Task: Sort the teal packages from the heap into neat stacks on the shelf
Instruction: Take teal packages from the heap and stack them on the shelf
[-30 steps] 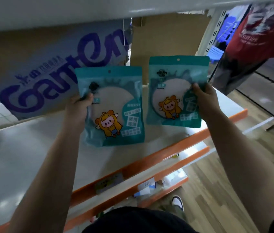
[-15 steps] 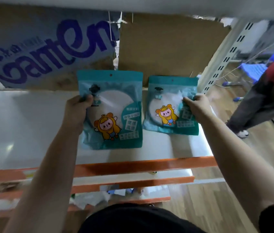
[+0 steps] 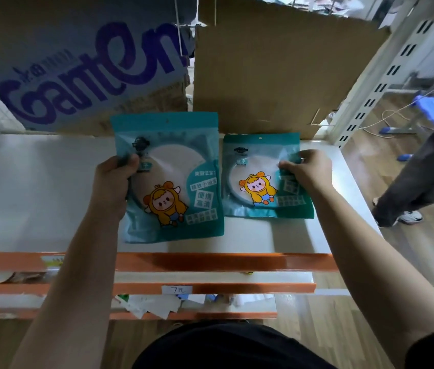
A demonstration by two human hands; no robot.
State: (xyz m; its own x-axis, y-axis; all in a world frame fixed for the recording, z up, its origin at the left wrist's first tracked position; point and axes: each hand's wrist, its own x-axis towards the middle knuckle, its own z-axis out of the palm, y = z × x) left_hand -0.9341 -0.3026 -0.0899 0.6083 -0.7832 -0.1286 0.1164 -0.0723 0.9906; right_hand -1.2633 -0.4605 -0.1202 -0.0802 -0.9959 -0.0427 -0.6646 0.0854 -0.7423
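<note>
Two teal packages with a round white pad and a yellow cartoon figure are in view. My left hand [image 3: 116,179] grips the left edge of the larger-looking teal package [image 3: 181,179], holding it tilted above the white shelf [image 3: 37,198]. The second teal package [image 3: 261,179] lies flat on the shelf's right part. My right hand [image 3: 307,170] pinches its right edge with curled fingers. The heap is out of view.
Cardboard sheets [image 3: 277,75] stand at the back of the shelf, one printed in purple letters. An orange rail [image 3: 210,262] edges the shelf, with lower shelves below. A person's legs [image 3: 410,187] stand on the wooden floor at the right.
My right hand has lowered its package from mid-air onto the right part of the shelf. The left hand keeps its package raised. My view has swung square to the shelf.
</note>
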